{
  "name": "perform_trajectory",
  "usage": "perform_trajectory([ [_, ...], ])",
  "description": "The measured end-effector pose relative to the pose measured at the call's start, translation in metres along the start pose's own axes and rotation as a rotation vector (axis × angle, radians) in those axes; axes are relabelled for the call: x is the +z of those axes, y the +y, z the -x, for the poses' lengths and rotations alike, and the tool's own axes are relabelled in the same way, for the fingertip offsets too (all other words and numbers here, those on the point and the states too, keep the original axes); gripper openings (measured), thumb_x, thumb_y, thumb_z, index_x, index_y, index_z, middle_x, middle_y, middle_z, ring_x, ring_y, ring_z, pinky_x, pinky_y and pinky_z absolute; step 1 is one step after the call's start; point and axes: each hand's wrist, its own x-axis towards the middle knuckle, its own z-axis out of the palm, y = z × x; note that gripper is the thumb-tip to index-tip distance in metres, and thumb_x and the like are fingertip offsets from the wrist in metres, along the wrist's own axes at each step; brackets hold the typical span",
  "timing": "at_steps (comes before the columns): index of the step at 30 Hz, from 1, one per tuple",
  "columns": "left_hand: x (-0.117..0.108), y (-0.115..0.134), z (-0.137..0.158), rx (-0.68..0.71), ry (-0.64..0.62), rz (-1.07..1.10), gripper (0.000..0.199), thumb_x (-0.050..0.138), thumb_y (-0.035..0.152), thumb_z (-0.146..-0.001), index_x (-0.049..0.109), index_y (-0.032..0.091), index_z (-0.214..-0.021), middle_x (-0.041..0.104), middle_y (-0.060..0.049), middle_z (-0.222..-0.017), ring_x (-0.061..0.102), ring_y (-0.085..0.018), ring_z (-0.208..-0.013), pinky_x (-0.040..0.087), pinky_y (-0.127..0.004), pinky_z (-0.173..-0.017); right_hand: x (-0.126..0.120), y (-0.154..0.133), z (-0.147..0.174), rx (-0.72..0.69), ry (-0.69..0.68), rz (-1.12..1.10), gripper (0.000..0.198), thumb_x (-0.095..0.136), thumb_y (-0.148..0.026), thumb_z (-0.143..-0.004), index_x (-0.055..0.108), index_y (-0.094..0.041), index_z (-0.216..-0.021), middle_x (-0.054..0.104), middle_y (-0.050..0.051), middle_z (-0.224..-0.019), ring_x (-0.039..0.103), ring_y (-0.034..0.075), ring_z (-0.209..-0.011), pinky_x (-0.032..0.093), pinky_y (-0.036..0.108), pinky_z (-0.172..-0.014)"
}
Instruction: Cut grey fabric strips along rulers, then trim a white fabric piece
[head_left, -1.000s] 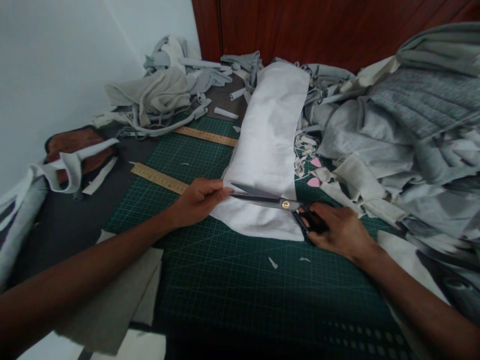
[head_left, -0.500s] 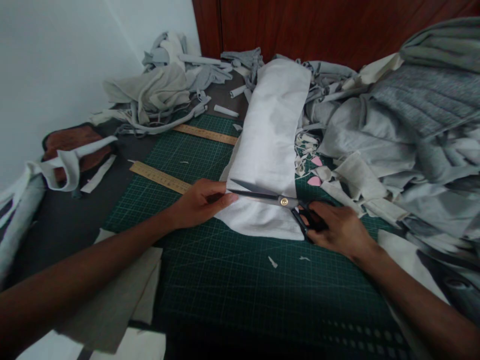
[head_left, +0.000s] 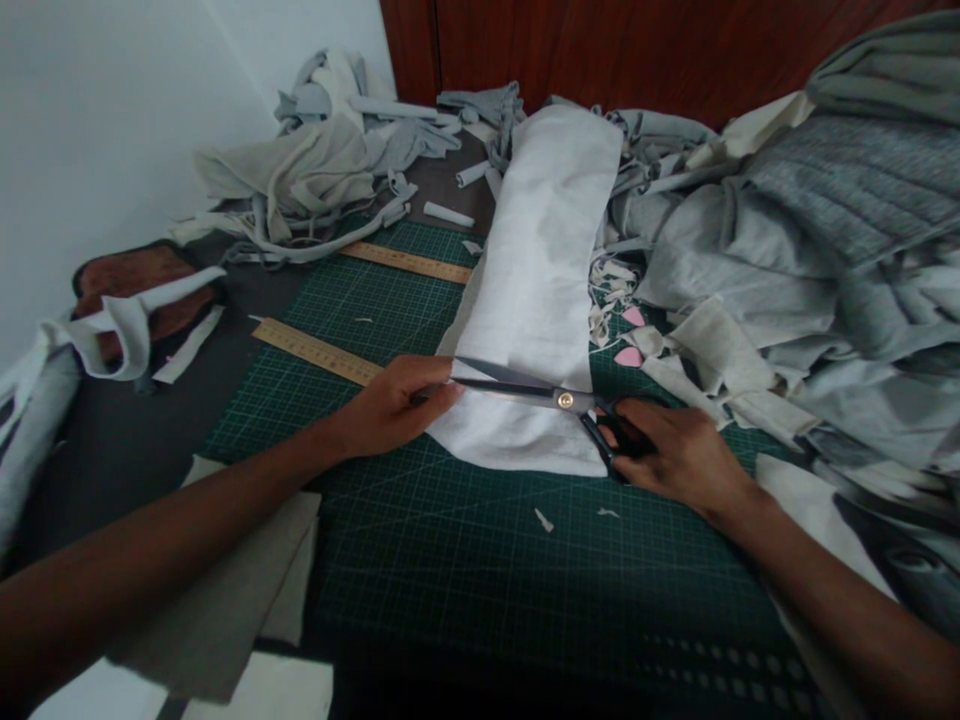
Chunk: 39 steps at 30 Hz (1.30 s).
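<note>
We have the white cloth [head_left: 544,240] on the green mat [head_left: 450,570] between our hands: our left grip [head_left: 397,405] pinches its left edge; our right grip [head_left: 679,450] wraps the scissors [head_left: 565,400], blades slightly parted.

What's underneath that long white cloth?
The green cutting mat shows around the near part of the white cloth, and the farther wooden ruler appears to meet its left edge. Whatever lies directly beneath is covered.
</note>
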Motion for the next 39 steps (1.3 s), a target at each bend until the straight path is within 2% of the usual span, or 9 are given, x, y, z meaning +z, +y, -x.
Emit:
perform_trajectory([
  [7,0.0000,-0.0009,0.0021,-0.080,-0.028,0.002,0.022,0.050,0.014,-0.093,0.054,0.018,-0.072,0.044,0.006,-0.057,0.041,-0.008,-0.049,0.032,-0.021,-0.048,-0.0010,-0.0011,0.0014,-0.003,0.002,-0.010,0.008,0.057,-0.019,-0.089,0.061,-0.019,-0.083,0.065,0.000,-0.066,0.058,0.013,-0.052,0.041,0.026,-0.052],
  [12,-0.0003,-0.0025,0.0040,-0.104,-0.034,0.015,0.021,0.051,0.014,-0.093,0.057,0.018,-0.074,0.046,0.006,-0.057,0.042,-0.008,-0.050,0.032,-0.020,-0.047,0.0000,0.0019,0.0060,0.008,-0.062,-0.024,0.003,0.058,-0.018,-0.088,0.059,-0.020,-0.086,0.065,0.000,-0.071,0.060,0.014,-0.057,0.042,0.026,-0.055],
  [19,-0.0010,-0.0029,0.0041,-0.072,-0.036,0.016,0.019,0.051,0.013,-0.093,0.060,0.017,-0.078,0.050,0.005,-0.059,0.046,-0.009,-0.051,0.035,-0.020,-0.050,-0.0044,0.0018,0.0041,-0.025,-0.057,-0.055,0.009,0.055,-0.012,-0.087,0.057,-0.020,-0.088,0.066,0.000,-0.072,0.063,0.014,-0.059,0.043,0.025,-0.054],
  [25,-0.0002,-0.0038,0.0033,-0.025,-0.018,0.039,0.018,0.053,0.011,-0.093,0.062,0.017,-0.079,0.054,0.005,-0.060,0.049,-0.008,-0.052,0.037,-0.019,-0.050,-0.0069,0.0007,0.0025,-0.001,-0.069,-0.069,0.012,0.054,-0.010,-0.084,0.060,-0.021,-0.087,0.069,0.002,-0.073,0.065,0.016,-0.059,0.045,0.026,-0.054],
  [39,-0.0001,-0.0047,0.0036,-0.046,-0.025,0.023,0.024,0.053,0.012,-0.093,0.055,0.018,-0.070,0.049,0.006,-0.058,0.047,-0.008,-0.051,0.035,-0.020,-0.050,-0.0082,0.0006,0.0023,-0.012,-0.061,-0.060,0.012,0.054,-0.010,-0.089,0.061,-0.019,-0.089,0.070,0.002,-0.073,0.065,0.015,-0.059,0.044,0.025,-0.053],
])
